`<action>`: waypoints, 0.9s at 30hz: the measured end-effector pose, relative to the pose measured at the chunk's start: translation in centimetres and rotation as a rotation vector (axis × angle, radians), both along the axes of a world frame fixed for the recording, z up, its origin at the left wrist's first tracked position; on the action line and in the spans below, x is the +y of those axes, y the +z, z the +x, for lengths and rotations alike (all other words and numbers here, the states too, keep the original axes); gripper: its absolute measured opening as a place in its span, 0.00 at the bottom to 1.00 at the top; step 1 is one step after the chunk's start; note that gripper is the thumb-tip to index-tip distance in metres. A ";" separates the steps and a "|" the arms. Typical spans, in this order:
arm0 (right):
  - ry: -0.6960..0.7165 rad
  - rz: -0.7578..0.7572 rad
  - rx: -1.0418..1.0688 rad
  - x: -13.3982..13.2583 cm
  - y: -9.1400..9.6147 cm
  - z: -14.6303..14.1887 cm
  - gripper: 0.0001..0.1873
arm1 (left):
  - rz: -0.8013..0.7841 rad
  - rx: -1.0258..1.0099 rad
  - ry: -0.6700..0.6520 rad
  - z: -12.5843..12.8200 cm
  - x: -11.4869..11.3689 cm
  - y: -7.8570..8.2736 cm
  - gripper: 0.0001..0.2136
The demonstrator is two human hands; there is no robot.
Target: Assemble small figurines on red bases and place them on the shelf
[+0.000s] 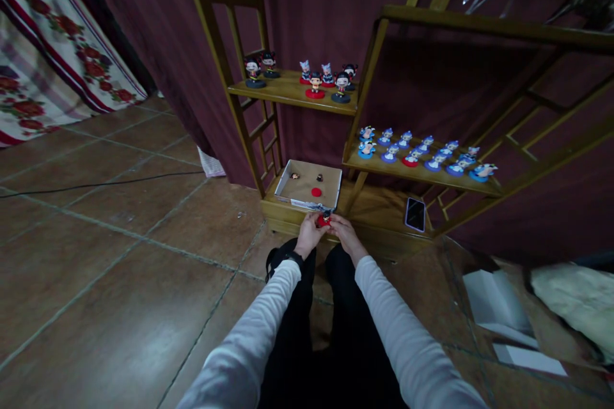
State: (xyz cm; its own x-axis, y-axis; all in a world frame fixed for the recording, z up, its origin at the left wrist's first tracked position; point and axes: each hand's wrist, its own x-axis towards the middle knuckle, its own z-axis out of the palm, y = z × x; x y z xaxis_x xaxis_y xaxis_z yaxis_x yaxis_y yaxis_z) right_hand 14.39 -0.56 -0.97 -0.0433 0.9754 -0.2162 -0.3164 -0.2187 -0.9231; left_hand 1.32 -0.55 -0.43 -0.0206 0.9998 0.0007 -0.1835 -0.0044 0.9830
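Observation:
Above my knees, a small figurine with a dark top and a red base is between my two hands. My left hand has its fingers closed on the red base from the left. From the right, my right hand pinches the same figurine. Fingers hide part of it. Just beyond them sits a shallow open box, holding a red round base and two small dark-topped figurine parts, one of them at the right.
A wooden display shelf stands ahead, with several figurines on its upper left board. More blue and purple figurines line the right board. A phone lies low on the right. White packaging is on the floor; a cable runs left.

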 end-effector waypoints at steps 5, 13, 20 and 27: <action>-0.011 -0.002 -0.018 0.1 0.0 0.0 0.17 | 0.184 0.216 -0.001 0.2 -1.0 0.6 0.20; -0.008 -0.015 -0.050 0.1 0.0 0.0 0.18 | 0.268 0.558 -0.066 0.2 -1.8 1.0 0.21; 0.059 0.011 -0.015 0.2 -0.1 0.1 0.18 | 0.362 1.041 -0.150 -0.2 -2.1 1.6 0.21; 0.076 0.001 0.012 0.6 -0.9 0.4 0.21 | 0.443 1.237 -0.213 -0.7 -2.0 2.5 0.21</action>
State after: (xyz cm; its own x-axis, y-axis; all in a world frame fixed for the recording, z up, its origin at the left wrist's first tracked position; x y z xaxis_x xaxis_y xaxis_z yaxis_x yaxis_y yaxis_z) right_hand 14.80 0.06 -1.88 -0.1202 0.9694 -0.2140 -0.3100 -0.2415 -0.9196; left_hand 0.67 -2.59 2.05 0.3852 0.8937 0.2299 0.7865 -0.4482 0.4248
